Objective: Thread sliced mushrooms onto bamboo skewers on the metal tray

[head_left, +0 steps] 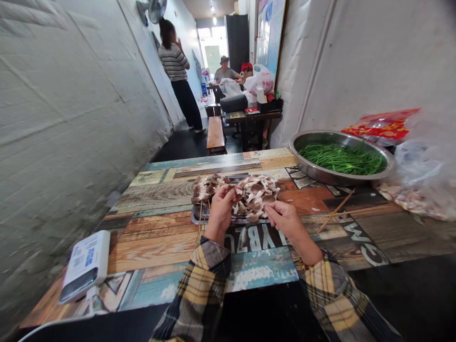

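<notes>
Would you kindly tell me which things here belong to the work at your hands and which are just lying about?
At work: left hand, right hand, sliced mushrooms, metal tray, wooden skewers by the left hand.

Lying about: steel basin of green stalks, loose skewer, clear plastic bag, white QR-code box.

A steel basin (331,133) held green garlic chives (342,159) on the patchwork wood-print tabletop (153,247); a red-printed packet (383,126) and a clear plastic bag (423,175) lay just beside it; a white QR payment speaker (85,266) sat at the table's left edge; down the corridor, a person in a striped top (176,66) stood near a wooden bench (215,133); a person in a hat (225,71) sat beyond a dark table (252,116).
</notes>
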`<control>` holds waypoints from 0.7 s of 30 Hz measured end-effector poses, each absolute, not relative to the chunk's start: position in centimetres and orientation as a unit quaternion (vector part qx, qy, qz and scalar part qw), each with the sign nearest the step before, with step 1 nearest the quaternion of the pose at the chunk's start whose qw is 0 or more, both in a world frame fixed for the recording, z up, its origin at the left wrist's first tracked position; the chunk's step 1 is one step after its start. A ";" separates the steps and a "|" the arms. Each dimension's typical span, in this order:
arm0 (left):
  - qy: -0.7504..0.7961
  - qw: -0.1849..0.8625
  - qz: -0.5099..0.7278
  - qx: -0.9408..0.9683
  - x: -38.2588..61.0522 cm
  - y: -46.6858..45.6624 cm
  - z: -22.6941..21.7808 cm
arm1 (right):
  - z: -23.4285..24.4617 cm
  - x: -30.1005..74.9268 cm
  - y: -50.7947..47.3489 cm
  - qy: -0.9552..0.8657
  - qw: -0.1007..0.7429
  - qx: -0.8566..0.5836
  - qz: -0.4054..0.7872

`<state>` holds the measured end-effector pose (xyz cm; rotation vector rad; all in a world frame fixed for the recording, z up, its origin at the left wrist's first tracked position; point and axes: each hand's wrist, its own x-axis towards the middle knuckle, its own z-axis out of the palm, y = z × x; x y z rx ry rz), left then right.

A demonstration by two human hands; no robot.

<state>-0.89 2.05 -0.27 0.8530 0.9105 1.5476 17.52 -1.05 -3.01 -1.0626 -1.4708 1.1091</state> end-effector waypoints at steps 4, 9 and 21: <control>0.385 0.555 0.644 0.359 -0.7 1.8 0.1 | -3.0 17.6 -1.1 -0.615 0.479 -0.442 0.444; 0.367 0.568 0.656 0.335 -0.7 1.8 0.2 | -3.2 17.6 -1.0 -0.623 0.477 -0.441 0.435; 0.382 0.581 0.622 0.361 -0.7 1.4 0.4 | -3.2 17.5 -1.0 -0.628 0.473 -0.445 0.429</control>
